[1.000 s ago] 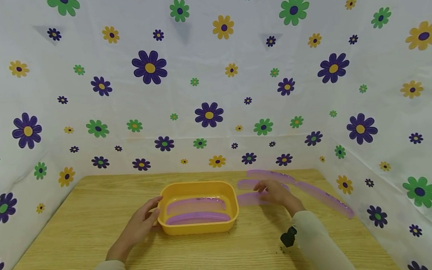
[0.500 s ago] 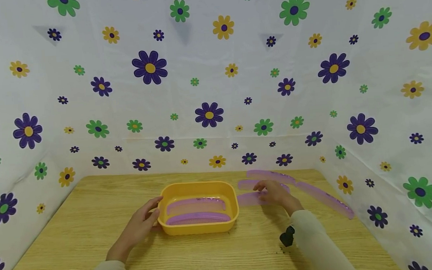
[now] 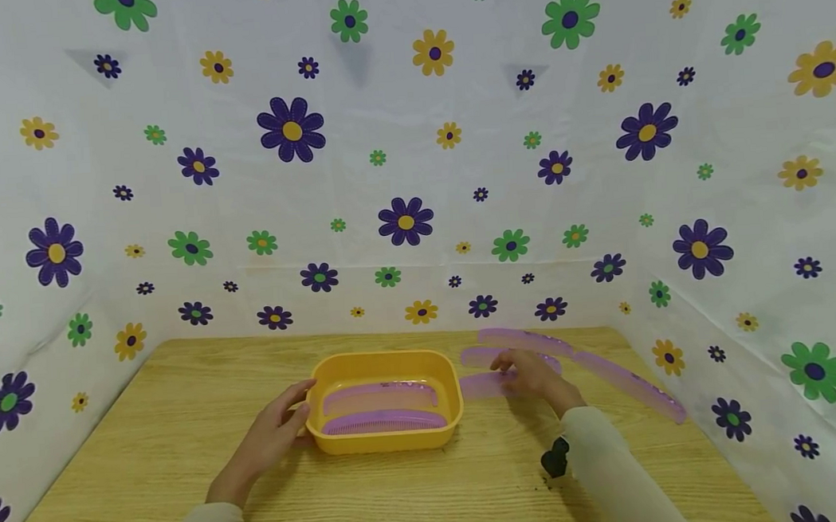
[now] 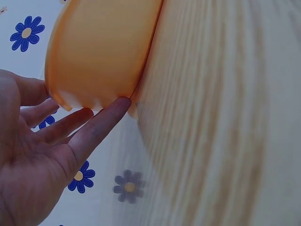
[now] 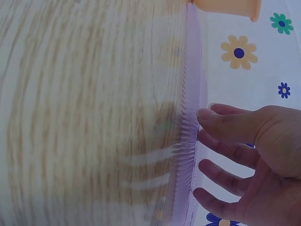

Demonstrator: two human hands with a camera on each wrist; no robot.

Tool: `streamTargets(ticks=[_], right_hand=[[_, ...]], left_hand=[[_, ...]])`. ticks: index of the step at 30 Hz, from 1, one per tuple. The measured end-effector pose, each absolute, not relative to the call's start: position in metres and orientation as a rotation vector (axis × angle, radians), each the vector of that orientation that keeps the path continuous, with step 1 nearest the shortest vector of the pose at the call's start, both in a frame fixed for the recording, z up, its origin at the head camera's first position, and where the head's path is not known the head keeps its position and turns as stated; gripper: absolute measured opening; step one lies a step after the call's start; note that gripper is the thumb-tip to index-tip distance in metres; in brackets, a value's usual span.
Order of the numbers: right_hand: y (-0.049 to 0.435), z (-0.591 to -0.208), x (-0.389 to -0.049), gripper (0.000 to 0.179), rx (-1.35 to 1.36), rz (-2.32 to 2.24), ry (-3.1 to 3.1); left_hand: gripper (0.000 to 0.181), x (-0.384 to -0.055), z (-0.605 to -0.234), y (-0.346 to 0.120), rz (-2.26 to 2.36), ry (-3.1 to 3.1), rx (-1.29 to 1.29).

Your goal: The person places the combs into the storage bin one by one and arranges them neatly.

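A yellow plastic tub [image 3: 384,443] stands on the wooden table. Two purple combs lie in it, a paler comb [image 3: 379,396] behind and a darker comb [image 3: 385,423] in front. My left hand [image 3: 265,438] rests its fingers on the tub's left end; in the left wrist view, extended fingers touch the end wall [image 4: 99,56]. To the right of the tub, my right hand [image 3: 538,376] is low over a purple comb [image 3: 477,385] and hides part of it. In the right wrist view, bent fingertips are right at the comb's edge [image 5: 193,89].
More purple combs lie at the right: a second comb [image 3: 478,356] behind the nearest one, a back comb [image 3: 519,339] near the wall, and a slanted comb [image 3: 634,383] by the right edge. A white flowered sheet [image 3: 413,173] encloses the table [image 3: 375,503].
Almost nothing differs. My right wrist has shifted very slightly to the left; both hands, the tub and the combs keep their places.
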State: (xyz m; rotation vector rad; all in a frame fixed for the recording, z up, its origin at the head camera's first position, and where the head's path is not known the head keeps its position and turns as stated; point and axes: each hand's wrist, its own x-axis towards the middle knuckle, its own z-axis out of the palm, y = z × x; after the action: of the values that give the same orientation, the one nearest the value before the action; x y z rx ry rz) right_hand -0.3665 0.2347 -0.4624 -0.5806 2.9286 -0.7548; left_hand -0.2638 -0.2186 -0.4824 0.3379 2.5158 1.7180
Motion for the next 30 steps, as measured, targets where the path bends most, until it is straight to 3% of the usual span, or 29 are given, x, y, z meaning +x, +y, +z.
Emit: streamTargets(ticks=[30], right_hand=[[0.241,-0.457,-0.358,0.034,-0.555,-0.687,2.855]], left_hand=[[0.051,-0.266,-0.486,-0.219,1.718,2.538,0.356]])
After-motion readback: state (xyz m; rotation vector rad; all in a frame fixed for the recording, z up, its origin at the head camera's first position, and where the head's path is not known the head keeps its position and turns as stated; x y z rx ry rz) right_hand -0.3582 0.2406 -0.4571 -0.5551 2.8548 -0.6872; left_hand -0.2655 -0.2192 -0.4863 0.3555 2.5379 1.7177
